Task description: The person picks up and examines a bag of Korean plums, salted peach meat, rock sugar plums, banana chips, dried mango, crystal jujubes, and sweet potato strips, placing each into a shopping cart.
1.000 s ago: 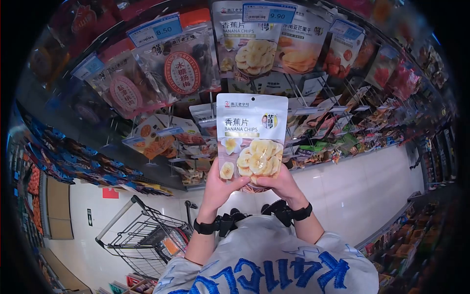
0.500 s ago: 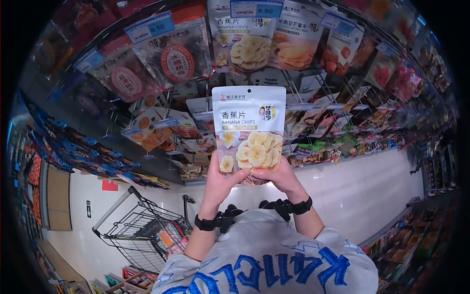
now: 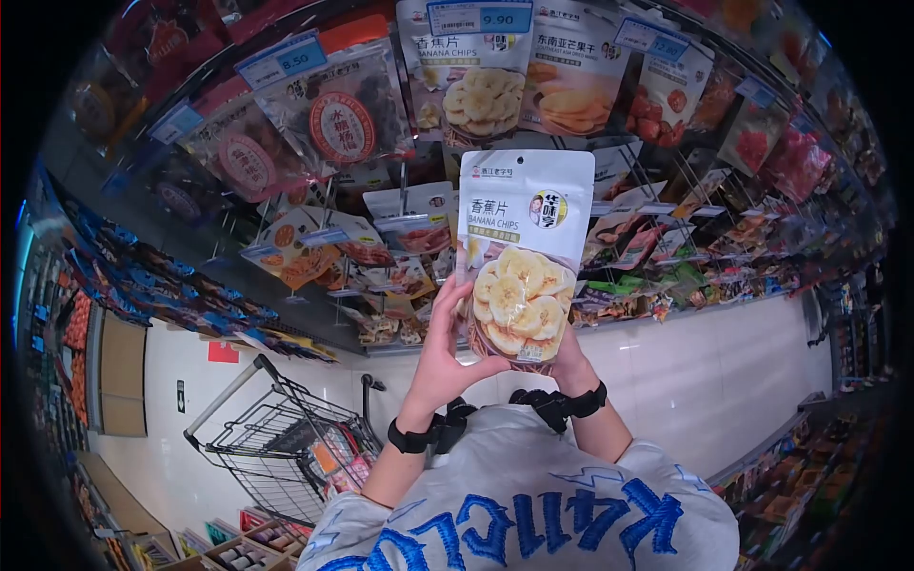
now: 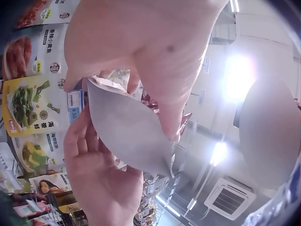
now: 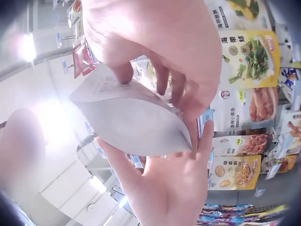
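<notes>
A white pouch of banana chips [image 3: 522,276] stands upright and slightly tilted, its printed front towards the head camera. My right hand [image 3: 574,364] grips its lower right part, mostly hidden behind it; in the right wrist view the right hand's fingers [image 5: 176,87] curl round the pouch [image 5: 136,125]. My left hand [image 3: 446,357] is spread beside the lower left, fingertips at the left edge and thumb by the bottom. The right wrist view shows the left palm [image 5: 167,190] open below the pouch. The grey pouch base [image 4: 127,129] faces the left wrist camera.
Hanging snack bags, such as a banana chips bag [image 3: 481,100] and a red-labelled bag [image 3: 343,124], fill the racks ahead. Price tags [image 3: 479,17] line the rails. A wire shopping cart [image 3: 276,438] holding some items stands at the lower left on the tiled floor.
The pouch has moved right and looks larger and more tilted. My left thumb has left its front, the fingers now at the left edge; my right thumb no longer shows on the front.
</notes>
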Tool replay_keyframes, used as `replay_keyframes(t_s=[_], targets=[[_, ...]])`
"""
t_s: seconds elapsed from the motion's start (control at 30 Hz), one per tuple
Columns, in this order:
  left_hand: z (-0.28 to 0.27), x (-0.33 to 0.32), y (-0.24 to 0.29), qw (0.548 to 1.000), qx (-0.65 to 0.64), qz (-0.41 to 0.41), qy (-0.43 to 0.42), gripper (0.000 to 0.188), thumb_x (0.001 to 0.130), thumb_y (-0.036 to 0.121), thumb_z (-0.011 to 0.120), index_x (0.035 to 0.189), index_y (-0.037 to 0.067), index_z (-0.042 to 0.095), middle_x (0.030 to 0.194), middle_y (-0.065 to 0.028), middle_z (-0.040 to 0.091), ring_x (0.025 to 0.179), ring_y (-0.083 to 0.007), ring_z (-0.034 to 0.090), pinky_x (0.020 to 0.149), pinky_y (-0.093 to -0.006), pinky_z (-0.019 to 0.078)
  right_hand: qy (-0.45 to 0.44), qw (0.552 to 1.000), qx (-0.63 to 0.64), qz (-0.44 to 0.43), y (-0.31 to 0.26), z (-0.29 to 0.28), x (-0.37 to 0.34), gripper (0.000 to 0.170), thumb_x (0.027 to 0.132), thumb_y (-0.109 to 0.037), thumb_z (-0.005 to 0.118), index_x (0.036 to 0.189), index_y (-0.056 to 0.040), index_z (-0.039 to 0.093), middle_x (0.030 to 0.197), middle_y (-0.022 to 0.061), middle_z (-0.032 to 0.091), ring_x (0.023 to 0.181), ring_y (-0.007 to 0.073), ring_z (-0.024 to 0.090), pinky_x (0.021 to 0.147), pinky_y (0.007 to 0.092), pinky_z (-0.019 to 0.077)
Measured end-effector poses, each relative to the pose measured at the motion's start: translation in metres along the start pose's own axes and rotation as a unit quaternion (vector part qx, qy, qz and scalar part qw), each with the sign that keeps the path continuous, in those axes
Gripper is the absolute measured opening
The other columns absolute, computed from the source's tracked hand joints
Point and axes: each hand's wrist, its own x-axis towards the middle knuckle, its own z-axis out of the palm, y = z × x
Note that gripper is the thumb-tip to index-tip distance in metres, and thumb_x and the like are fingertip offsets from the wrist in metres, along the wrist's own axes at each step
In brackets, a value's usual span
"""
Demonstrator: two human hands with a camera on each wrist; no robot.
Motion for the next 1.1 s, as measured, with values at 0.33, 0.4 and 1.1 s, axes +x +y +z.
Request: replay_keyframes(t_s=[0.33, 0.4, 1.1], targets=[[0.007, 0.001, -0.002, 0.994, 0.112, 0.005, -0.013, 0.098, 0.072, 0.027, 0.085, 0.15, 0.006, 0.03, 0.155, -0.0178, 0.029, 0.14, -0.0296, 0.034, 0.111, -0.0412, 0.0332, -0.106, 0.994, 0.031, 0.026, -0.011, 0.017, 0.011, 0.079, 0.097, -0.059, 0.045, 0.149, -0.0027, 0.027, 0.138, 0.0119, 0.049, 0.121, 0.023, 0.053, 0.103, 0.0371, 0.0434], [0.004, 0.0, -0.001, 0.997, 0.083, 0.008, -0.006, 0.098, 0.073, 0.028, 0.084, 0.15, 0.006, 0.029, 0.154, -0.0165, 0.03, 0.139, -0.0289, 0.036, 0.111, -0.0414, 0.033, 0.059, 0.992, -0.095, -0.063, -0.017, 0.021, 0.01, 0.062, 0.1, -0.037, 0.051, 0.146, -0.0014, 0.03, 0.132, 0.0115, 0.052, 0.116, 0.0198, 0.055, 0.1, 0.0345, 0.0446], [-0.01, 0.0, -0.011, 0.977, -0.174, -0.096, 0.08, 0.06, 0.091, 0.002, 0.06, 0.144, -0.001, 0.031, 0.132, -0.0088, 0.053, 0.119, -0.0153, 0.053, 0.102, -0.0316, 0.0416, 0.03, 0.994, -0.097, -0.043, -0.031, 0.023, 0.006, 0.047, 0.088, -0.002, 0.065, 0.132, 0.0038, 0.049, 0.127, 0.0116, 0.06, 0.115, 0.0187, 0.059, 0.099, 0.0326, 0.047]])
